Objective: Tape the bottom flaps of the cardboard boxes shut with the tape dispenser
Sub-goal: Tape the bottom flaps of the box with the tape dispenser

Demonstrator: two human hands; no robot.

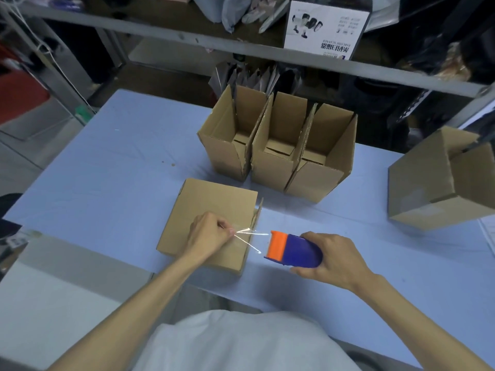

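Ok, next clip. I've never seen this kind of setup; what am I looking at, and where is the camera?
There is no machine here, only a person's two bare hands. The single picture comes from a wide-angle camera worn on the person's head, looking forward and down, so the arms reach in from the bottom.

The left hand pinches the end of a clear tape. The right hand grips the blue and orange dispenser it is drawn from. The tape stretches between them by the right edge of a box lying closed side up on the blue table. Behind it stand three open boxes in a row, and a larger box sits at the right.
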